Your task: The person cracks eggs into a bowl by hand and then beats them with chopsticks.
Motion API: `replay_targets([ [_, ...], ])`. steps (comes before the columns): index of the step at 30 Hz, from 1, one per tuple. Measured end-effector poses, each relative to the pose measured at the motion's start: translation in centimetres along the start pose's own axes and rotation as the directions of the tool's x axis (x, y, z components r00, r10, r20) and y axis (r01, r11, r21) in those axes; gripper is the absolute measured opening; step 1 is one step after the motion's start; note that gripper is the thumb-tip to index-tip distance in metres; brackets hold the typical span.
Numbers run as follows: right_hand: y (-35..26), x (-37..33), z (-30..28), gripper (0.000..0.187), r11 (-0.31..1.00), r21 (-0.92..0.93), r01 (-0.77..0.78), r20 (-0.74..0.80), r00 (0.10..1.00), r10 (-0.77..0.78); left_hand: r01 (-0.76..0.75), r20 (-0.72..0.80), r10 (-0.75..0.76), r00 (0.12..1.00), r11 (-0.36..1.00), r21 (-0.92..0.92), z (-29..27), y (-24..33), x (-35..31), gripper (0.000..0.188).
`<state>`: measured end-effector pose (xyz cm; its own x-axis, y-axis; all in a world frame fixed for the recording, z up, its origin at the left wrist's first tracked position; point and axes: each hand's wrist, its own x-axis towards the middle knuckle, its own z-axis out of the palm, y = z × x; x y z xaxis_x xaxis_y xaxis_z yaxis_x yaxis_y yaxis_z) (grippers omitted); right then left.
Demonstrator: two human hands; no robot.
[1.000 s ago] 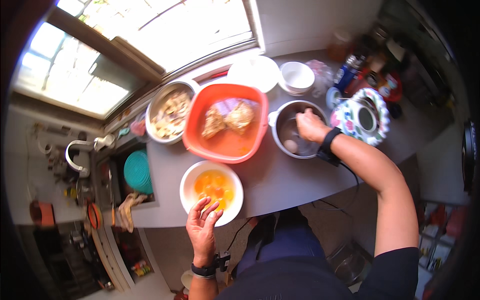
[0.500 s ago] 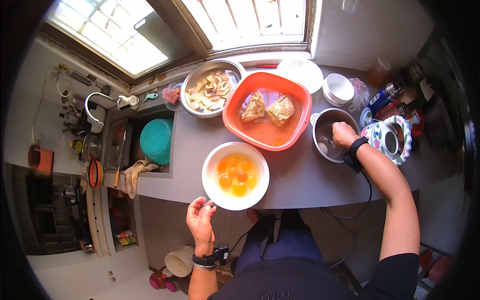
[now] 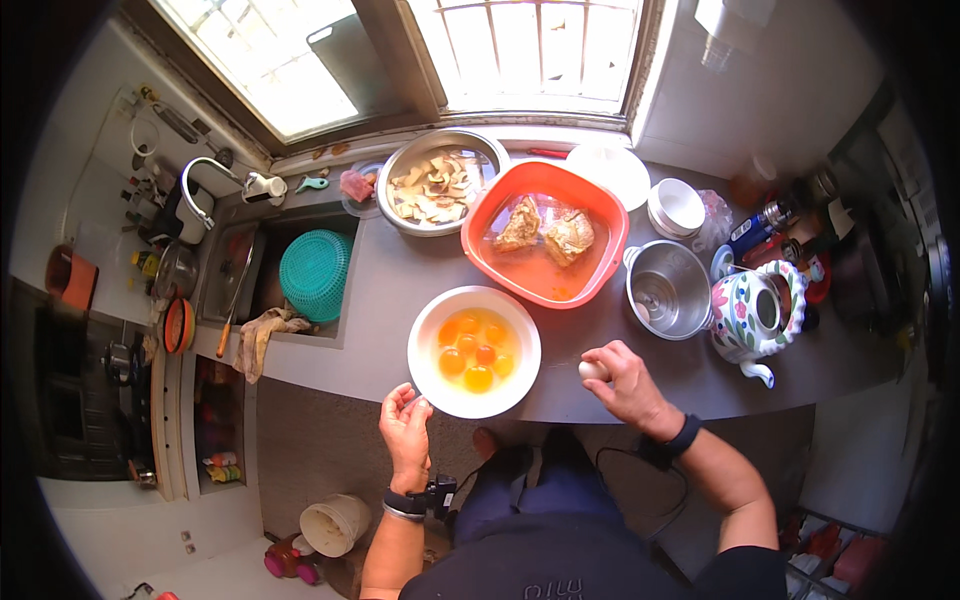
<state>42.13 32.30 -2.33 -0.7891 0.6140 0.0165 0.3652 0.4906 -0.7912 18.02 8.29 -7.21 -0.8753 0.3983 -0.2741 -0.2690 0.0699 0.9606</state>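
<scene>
My right hand (image 3: 635, 390) grips a whole egg (image 3: 594, 371) between thumb and fingers, above the counter's front edge. Left of it stands a white bowl (image 3: 421, 380) holding several cracked eggs (image 3: 474, 348) with round yolks in clear whites. Loosely curled beside this bowl's near rim, my left hand (image 3: 406, 432) has its fingers apart and nothing visible in them; whether it touches the rim I cannot tell. Beyond my right hand is a metal-lined pot (image 3: 675, 285) with a small pale shape inside, too unclear to name.
Behind the egg bowl are a red basin (image 3: 478, 258) with two meat chunks in liquid and a steel bowl (image 3: 400, 222) of sliced pieces in water. A floral teapot (image 3: 745, 312) stands right. White bowls (image 3: 676, 207) sit farther back. The sink (image 3: 345, 250) holds a green basket (image 3: 316, 277).
My right hand has come out of the metal-lined pot and moved left and nearer, bringing an egg with it. My left hand stays close by the white bowl. The whole view has shifted slightly.
</scene>
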Motion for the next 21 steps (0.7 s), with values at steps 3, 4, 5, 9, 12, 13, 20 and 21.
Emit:
replay_targets([
  [3, -0.3, 0.5, 2.6, 0.033, 0.994, -0.084, 0.07, -0.146, 0.986, -0.081, -0.028, 0.01, 0.028, 1.0, 1.0, 0.0, -0.3, 0.7, 0.4, 0.036],
  [4, 0.2, 0.6, 3.7, 0.033, 0.989, -0.125, 0.074, -0.228, 0.968, -0.101, -0.041, 0.016, 0.041, 0.999, 0.999, -0.009, -0.5, 0.8, 0.4, 0.036],
  [5, 2.0, 0.5, 5.1, 0.034, 0.973, -0.225, 0.04, -0.177, 0.981, -0.081, -0.049, 0.034, 0.049, 0.998, 0.999, -0.023, -0.3, 0.7, 0.5, 0.036],
  [9, 4.0, 0.2, 6.8, 0.035, 0.927, -0.372, 0.047, -0.083, 0.993, -0.084, -0.059, 0.06, 0.059, 0.996, 0.998, -0.01, -0.2, 1.6, 0.4, 0.036],
  [12, 3.1, 1.3, 6.4, 0.037, 0.884, 0.42, -0.205, -0.018, 0.972, 0.234, -0.116, 0.143, 0.115, 0.983, 0.993, -0.001, 0.8, 2.7, 0.7, 0.037],
  [13, 0.6, 2.4, 5.4, 0.038, 0.774, 0.556, -0.303, 0.138, 0.952, 0.274, -0.142, 0.212, 0.132, 0.968, 0.989, 0.035, 1.0, 2.8, 0.7, 0.038],
  [20, -5.8, 8.1, 5.3, 0.048, 0.485, 0.704, -0.519, 0.559, 0.826, 0.073, -0.277, 0.634, 0.184, 0.751, 0.96, 0.049, 5.6, 7.6, 1.6, 0.041],
  [21, -6.1, 8.7, 5.4, 0.05, 0.476, 0.699, -0.534, 0.582, 0.812, 0.055, -0.311, 0.708, 0.191, 0.68, 0.949, 0.043, 5.9, 7.9, 1.9, 0.04],
])
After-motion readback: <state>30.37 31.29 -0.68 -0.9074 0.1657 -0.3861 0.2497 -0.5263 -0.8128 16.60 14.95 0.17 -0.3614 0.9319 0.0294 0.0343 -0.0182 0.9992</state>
